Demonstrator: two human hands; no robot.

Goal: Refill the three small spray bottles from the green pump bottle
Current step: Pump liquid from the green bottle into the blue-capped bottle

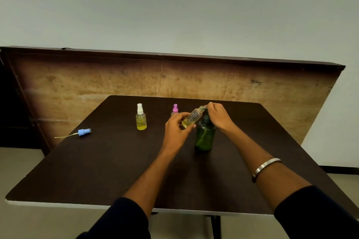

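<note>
Worktop [108, 161], dark brown, carries tall green plastic pump bottle [205, 137] upright. Right hand [218, 115] curled over its pump head, pressing. Left hand [177, 129] grips uncapped clear small spray bottle [191, 118], tilted, mouth at pump spout, some yellow liquid inside. Left of green bottle: pink-capped small bottle [175, 109], then white-capped small bottle [141, 117], farthest loose blue spray cap [84, 132] with tube.

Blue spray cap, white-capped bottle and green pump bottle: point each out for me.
Blue spray cap [84, 132]: head view, on its blue collar.
White-capped bottle [141, 121]: head view, on its yellow-filled body.
Green pump bottle [205, 137]: head view, on its green body.
</note>
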